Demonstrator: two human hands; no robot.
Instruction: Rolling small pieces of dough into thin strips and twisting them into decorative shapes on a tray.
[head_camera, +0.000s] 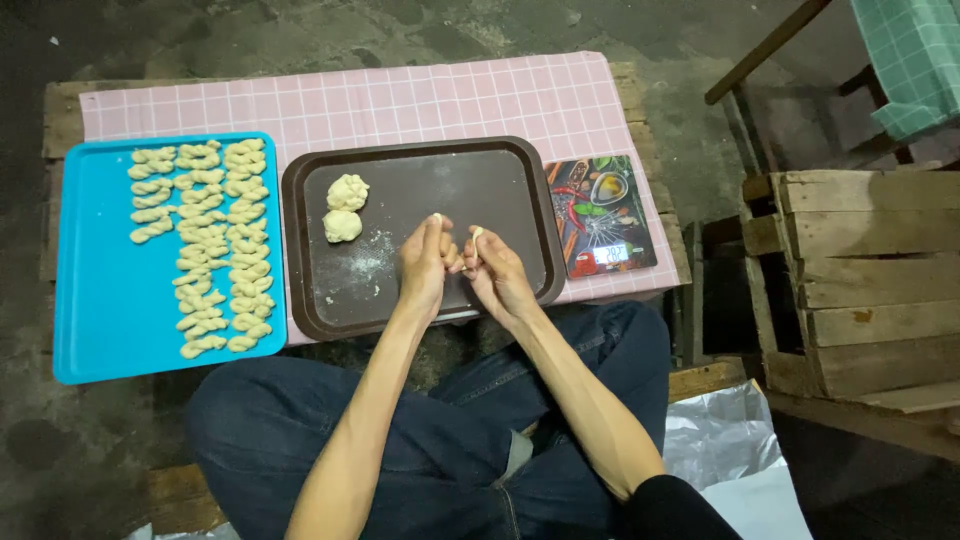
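My left hand and my right hand meet over the brown tray, each pinching an end of a small pale dough strip whose tips poke up between the fingers. Two lumps of dough lie on the tray's far left part, with a dusting of flour beside them. On the blue tray to the left, several twisted dough pieces lie in three rows.
A pink checked cloth covers the low wooden pallet table. A kitchen scale with a picture top sits right of the brown tray. Wooden crates stand at the right, a chair behind them. Silver foil lies by my knee.
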